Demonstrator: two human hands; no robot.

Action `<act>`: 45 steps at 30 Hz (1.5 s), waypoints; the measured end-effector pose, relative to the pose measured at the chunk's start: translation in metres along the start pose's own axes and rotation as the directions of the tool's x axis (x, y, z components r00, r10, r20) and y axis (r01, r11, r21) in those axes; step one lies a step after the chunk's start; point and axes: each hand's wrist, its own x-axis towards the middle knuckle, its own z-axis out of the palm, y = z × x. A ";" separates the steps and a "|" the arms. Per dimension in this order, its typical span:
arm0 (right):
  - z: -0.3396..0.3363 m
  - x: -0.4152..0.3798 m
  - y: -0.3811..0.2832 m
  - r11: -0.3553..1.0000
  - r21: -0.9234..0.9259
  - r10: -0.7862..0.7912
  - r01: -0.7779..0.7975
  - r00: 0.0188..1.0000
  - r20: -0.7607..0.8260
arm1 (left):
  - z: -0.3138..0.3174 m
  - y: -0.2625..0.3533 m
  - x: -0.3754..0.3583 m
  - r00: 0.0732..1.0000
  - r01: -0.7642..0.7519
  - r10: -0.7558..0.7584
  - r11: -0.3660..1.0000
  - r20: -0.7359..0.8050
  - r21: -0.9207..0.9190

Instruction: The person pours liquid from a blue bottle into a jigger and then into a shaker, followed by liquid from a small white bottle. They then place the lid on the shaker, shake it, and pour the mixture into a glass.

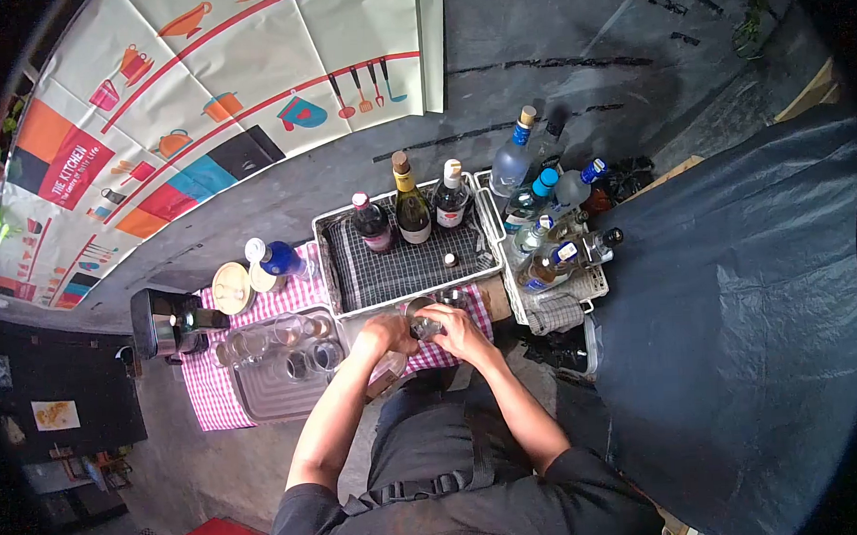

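Note:
Over the front of the checked tablecloth [219, 396], my two hands work close together. My right hand [458, 333] curls around a small clear glass [425, 327], gripping it from the right side. My left hand [389, 334] is closed just left of the glass; its fingertips hide whatever is between them. Just beyond my hands stands a white basket [406, 301] lined with dark checked cloth, holding a dark pink-labelled bottle [373, 224], a corked wine bottle [413, 211] and a dark bottle with a white cap [450, 198].
A grey tray [281, 400] with several upturned glasses lies left. Behind it are a blue spray bottle [281, 260] and a round wooden-looking lid [231, 288]. A second white basket [597, 287] with several bottles stands right, beside a dark tarp [728, 331].

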 end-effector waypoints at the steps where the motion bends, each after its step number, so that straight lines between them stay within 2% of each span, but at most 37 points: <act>1: 0.000 0.000 0.001 1.000 0.000 0.000 0.000 1.000 0.000 | -0.002 0.001 -0.002 1.000 -0.003 0.003 1.000 0.016 -0.011; 11: -0.002 0.000 0.002 1.000 -0.001 -0.005 0.005 1.000 -0.005 | 0.002 -0.001 0.005 0.998 0.027 -0.027 1.000 0.049 -0.007; 13: -0.001 0.000 0.005 1.000 -0.001 -0.002 0.002 1.000 -0.007 | 0.007 -0.005 0.003 0.999 -0.012 0.011 0.999 -0.051 -0.031; 16: -0.001 0.000 0.007 0.999 -0.037 -0.009 0.008 0.999 -0.041 | 0.000 -0.009 -0.006 0.996 -0.033 0.025 0.994 -0.081 -0.104; 17: -0.001 0.000 0.007 0.999 0.017 0.045 -0.044 0.998 -0.046 | -0.002 -0.008 -0.011 0.996 -0.034 0.025 0.994 -0.081 -0.105; 19: 0.002 -0.003 0.010 0.993 0.071 0.098 -0.095 0.994 -0.045 | -0.009 -0.006 -0.026 0.982 -0.051 0.016 0.982 -0.190 -0.184; 20: 0.004 -0.005 0.012 0.959 0.258 0.137 -0.119 0.989 -0.051 | -0.002 -0.012 -0.025 0.967 -0.062 -0.001 0.968 -0.253 -0.243; 21: 0.004 -0.005 0.011 0.890 0.435 0.176 -0.137 0.983 -0.049 | 0.005 -0.017 -0.024 0.967 -0.063 -0.001 0.968 -0.254 -0.244; 22: 0.001 -0.006 0.011 0.890 0.434 0.176 -0.138 0.983 -0.048 | 0.011 -0.022 -0.023 0.947 -0.104 0.004 0.949 -0.320 -0.296; 23: -0.001 -0.007 0.011 0.945 0.312 0.133 -0.102 0.988 -0.082 | 0.017 -0.027 -0.022 0.923 -0.148 0.005 0.927 -0.384 -0.345; 24: -0.005 -0.006 0.007 0.981 0.184 0.086 -0.065 0.990 -0.110 | 0.020 -0.030 -0.023 0.923 -0.148 0.005 0.927 -0.384 -0.345; 25: -0.009 -0.006 0.004 0.981 0.184 0.087 -0.066 0.990 -0.109 | 0.024 -0.034 -0.024 0.915 -0.150 -0.016 0.914 -0.403 -0.378; 27: -0.014 -0.005 -0.002 0.993 -0.109 0.039 -0.051 0.993 -0.113 | 0.026 -0.035 -0.028 0.906 -0.151 -0.040 0.899 -0.421 -0.410; 28: -0.014 -0.004 0.000 0.993 -0.109 0.039 -0.051 0.993 -0.112 | 0.026 -0.035 -0.033 0.903 -0.179 -0.040 0.869 -0.428 -0.461; 30: -0.011 -0.001 0.006 0.968 -0.240 0.056 -0.066 0.997 -0.047 | 0.022 -0.032 -0.041 0.900 -0.207 -0.043 0.834 -0.434 -0.511; 31: -0.009 0.000 0.007 0.969 -0.240 0.055 -0.065 0.997 -0.045 | 0.019 -0.030 -0.045 0.912 -0.166 -0.060 0.851 -0.406 -0.499; 33: -0.003 0.002 0.008 0.928 -0.367 0.057 -0.063 0.998 -0.027 | 0.018 -0.031 -0.045 0.922 -0.125 -0.079 0.866 -0.379 -0.485; 41: 0.004 0.008 0.004 0.928 -0.369 0.041 -0.047 0.999 -0.025 | 0.017 -0.031 -0.039 0.928 -0.083 -0.075 0.912 -0.364 -0.401; 44: 0.000 0.011 -0.002 0.962 -0.268 0.036 -0.047 0.998 -0.046 | 0.013 -0.027 -0.038 0.936 -0.082 -0.057 0.924 -0.346 -0.373; 45: -0.003 0.011 -0.006 0.986 -0.164 0.024 -0.033 0.998 -0.058 | 0.013 -0.026 -0.036 0.937 -0.083 -0.055 0.925 -0.346 -0.372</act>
